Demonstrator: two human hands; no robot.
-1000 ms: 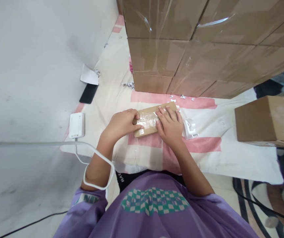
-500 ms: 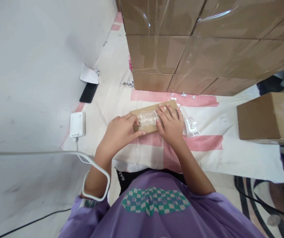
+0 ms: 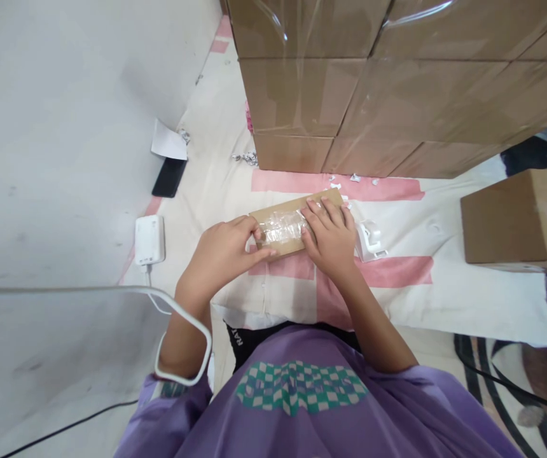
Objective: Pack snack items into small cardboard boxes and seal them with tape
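Two hands on one narrow cardboard box (image 3: 289, 207): left hand (image 3: 226, 249) at its left end, right hand (image 3: 331, 240) flat over its right part. Underneath, the cream cloth (image 3: 450, 222) with pink strips (image 3: 397, 272); just beyond, a wrapped stack of larger cartons (image 3: 302, 95). Set at a slight slant, right end farther from the body, with clear crinkled tape (image 3: 280, 229) across the middle of the upper face. Little change in the box's place over the last second, apart from a small drift of the whole view.

Clearest difference at the left hand: a second ago, thumb on the taped face; now, thumb down at the near edge, index finger curled at the left end, a wider gap between the two, wrist farther left. Too unclear to tell whether gripping the cardboard or merely touching it. Much the same pose on the right: open, fingers spread, pressed to the box.

Just beside the right hand, a white plastic piece (image 3: 371, 242), unmoved. In front of the left forearm, a loop of white cable, a bit farther left than before. By the wall, a white device (image 3: 149, 240) and a dark phone (image 3: 169, 177), as earlier.
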